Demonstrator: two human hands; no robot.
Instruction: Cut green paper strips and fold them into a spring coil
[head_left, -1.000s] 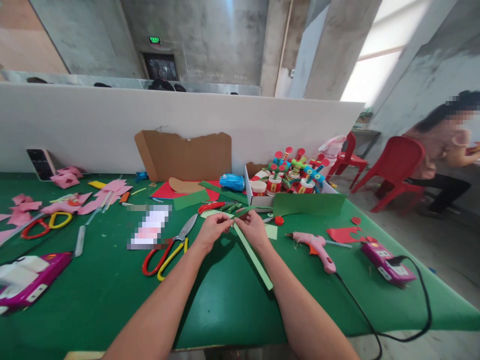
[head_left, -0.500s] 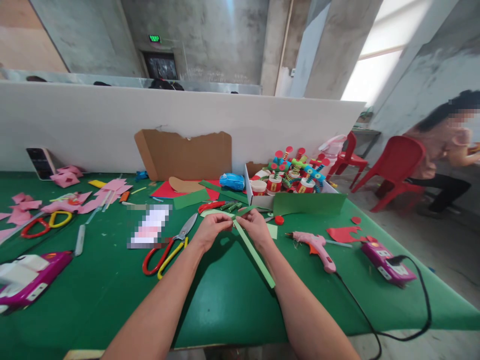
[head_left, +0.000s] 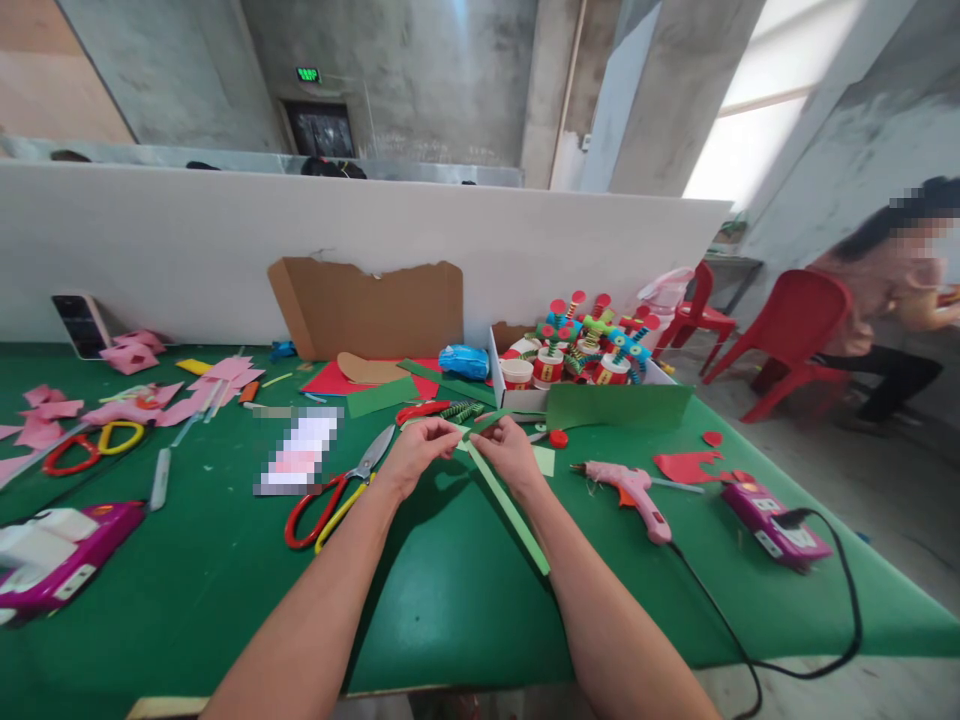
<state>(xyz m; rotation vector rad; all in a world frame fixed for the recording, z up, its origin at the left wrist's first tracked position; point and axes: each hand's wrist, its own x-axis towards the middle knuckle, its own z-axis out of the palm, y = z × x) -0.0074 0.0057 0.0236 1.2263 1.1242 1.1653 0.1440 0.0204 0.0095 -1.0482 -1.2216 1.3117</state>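
Both my hands meet above the middle of the green table. My right hand (head_left: 508, 452) pinches green paper strips (head_left: 510, 510); a light green one hangs down toward me, and a darker green one crosses it near the fingertips. My left hand (head_left: 422, 452) is closed at the fingertips by the same crossing, touching the strips' end. Left of my left forearm lie scissors (head_left: 349, 490) with one red and one yellow handle. Folded green paper springs (head_left: 461, 411) rest just beyond my hands. To the right of my right hand is a pink glue gun (head_left: 634, 493).
A white box (head_left: 521, 402) holds several red, blue and green paper figures. Purple power strips (head_left: 776, 525) sit at right and left, a black cord trailing off the right edge. Pink paper scraps (head_left: 217, 385) and a second pair of scissors (head_left: 94, 445) lie left. A person sits at far right.
My left hand has shifted very slightly left at the strips' crossing. My right hand keeps its pinch, and the hanging strip is almost unmoved.
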